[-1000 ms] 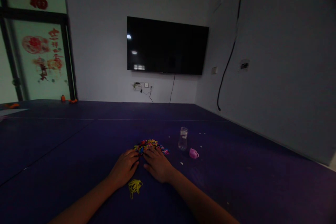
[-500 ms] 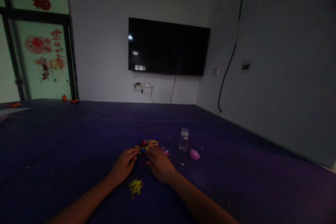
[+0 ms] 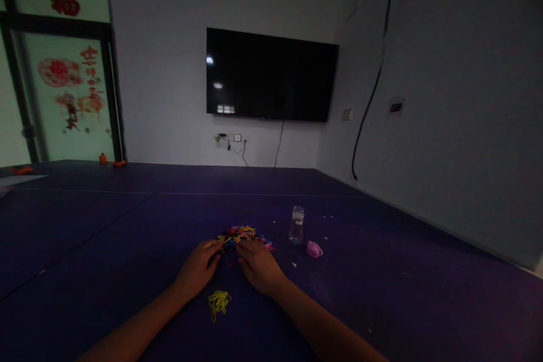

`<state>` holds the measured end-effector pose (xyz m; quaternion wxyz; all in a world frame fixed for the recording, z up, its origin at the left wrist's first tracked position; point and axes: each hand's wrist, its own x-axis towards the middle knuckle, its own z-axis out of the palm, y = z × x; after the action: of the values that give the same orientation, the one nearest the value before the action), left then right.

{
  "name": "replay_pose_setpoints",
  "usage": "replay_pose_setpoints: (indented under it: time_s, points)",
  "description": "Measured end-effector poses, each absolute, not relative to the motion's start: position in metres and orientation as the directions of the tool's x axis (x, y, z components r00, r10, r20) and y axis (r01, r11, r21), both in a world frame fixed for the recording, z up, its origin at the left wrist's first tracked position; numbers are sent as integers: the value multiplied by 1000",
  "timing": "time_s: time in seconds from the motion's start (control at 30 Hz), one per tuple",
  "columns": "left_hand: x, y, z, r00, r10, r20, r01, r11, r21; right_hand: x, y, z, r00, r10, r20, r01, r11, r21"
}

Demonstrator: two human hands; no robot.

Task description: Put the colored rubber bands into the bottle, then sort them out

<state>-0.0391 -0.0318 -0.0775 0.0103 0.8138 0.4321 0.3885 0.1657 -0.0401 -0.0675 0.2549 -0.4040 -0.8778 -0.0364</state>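
Note:
A pile of small multicoloured bands point(image 3: 242, 233) lies on the dark purple surface point(image 3: 139, 249). At the pile's left edge, my left hand point(image 3: 198, 267) touches the bands with its fingertips; what they pinch is too small to make out. My right hand point(image 3: 259, 266) rests on the near right side of the pile, fingers bent over the bands, and whether it grips any is hidden. Closer to me, between my forearms, is a small heap of yellow bands point(image 3: 219, 302). A clear bottle point(image 3: 297, 227) stands upright right of the pile, with a pink cap-like piece point(image 3: 314, 249) beside it.
Small white scraps point(image 3: 294, 264) are scattered near the bottle. Orange objects point(image 3: 119, 163) lie at the far left edge by the glass door point(image 3: 68, 96). A television point(image 3: 271, 76) hangs on the far wall, and a black cable point(image 3: 373, 90) runs down the right wall.

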Motion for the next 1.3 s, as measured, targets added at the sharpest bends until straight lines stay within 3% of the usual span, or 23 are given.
replay_pose_setpoints:
  time_s: [0.27,0.53,0.83,1.3]
  points:
    - [-39,-30,-78,322,734,598,709,-606,362,166,-42,-67,-530,690,493,734,664,-142]
    - [-38,-32,-76,325,746,581,710,-598,371,167,-38,-69,-396,749,531,812,555,-177]
    - [-38,-32,-78,311,727,612,699,-611,371,165,-40,-68,-583,643,497,705,704,-83]
    - [-37,-36,-73,499,661,560,663,-708,245,166,-37,-71,-595,659,460,713,697,-76]
